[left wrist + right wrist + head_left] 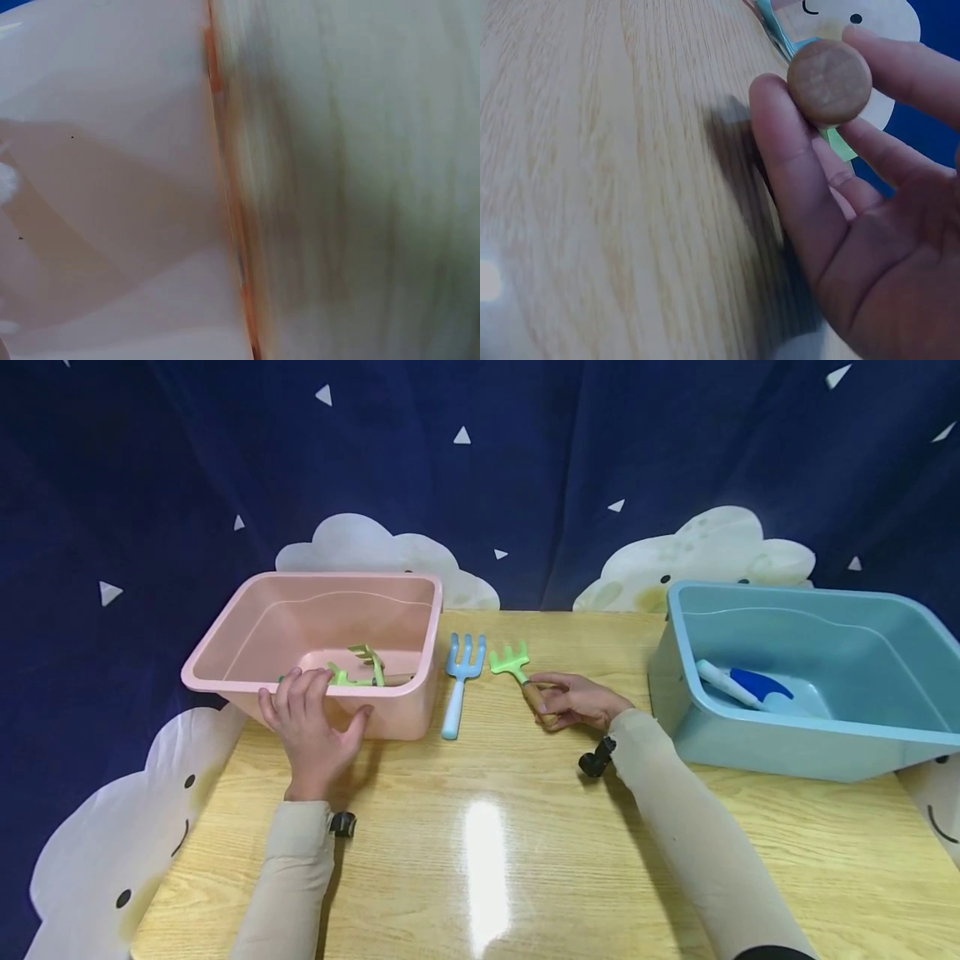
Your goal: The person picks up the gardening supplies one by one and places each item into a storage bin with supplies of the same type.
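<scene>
In the head view my right hand (577,700) pinches the wooden handle of a small green garden fork (512,662), its tines pointing away. The round end of that wooden handle (829,81) shows between thumb and fingers in the right wrist view. My left hand (315,722) holds the front rim of a pink tub (247,687), fingers over the rim and thumb against the outer wall. Inside the tub lie green tools (367,664), partly hidden by the rim. A blue garden fork (459,685) lies on the table between the tub and the green fork.
At the right stands a blue tub (787,743) holding a tool with a white handle (727,683) and a dark blue blade (759,683). The wooden table (405,877) reflects a bright light. Behind it hangs a dark blue curtain (540,468) with white triangles and clouds.
</scene>
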Motion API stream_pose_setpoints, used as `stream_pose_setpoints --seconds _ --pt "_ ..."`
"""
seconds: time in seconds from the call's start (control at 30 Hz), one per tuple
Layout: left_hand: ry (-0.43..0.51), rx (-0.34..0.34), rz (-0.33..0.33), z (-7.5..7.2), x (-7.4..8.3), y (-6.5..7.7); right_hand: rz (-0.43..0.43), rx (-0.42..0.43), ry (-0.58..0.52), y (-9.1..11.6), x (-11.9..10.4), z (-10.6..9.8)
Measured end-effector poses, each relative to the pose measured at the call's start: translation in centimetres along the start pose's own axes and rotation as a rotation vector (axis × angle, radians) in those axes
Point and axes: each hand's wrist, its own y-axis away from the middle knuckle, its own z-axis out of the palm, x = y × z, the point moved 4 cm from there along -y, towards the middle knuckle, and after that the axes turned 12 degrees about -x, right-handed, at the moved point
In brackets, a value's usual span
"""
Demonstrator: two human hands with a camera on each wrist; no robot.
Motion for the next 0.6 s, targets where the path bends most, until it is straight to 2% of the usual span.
stream_pose_setpoints --seconds 0.6 --pt "0.014 -0.006 -0.006 -0.07 0.19 -0.01 -0.005 -0.028 -0.006 0.27 0.07 0.11"
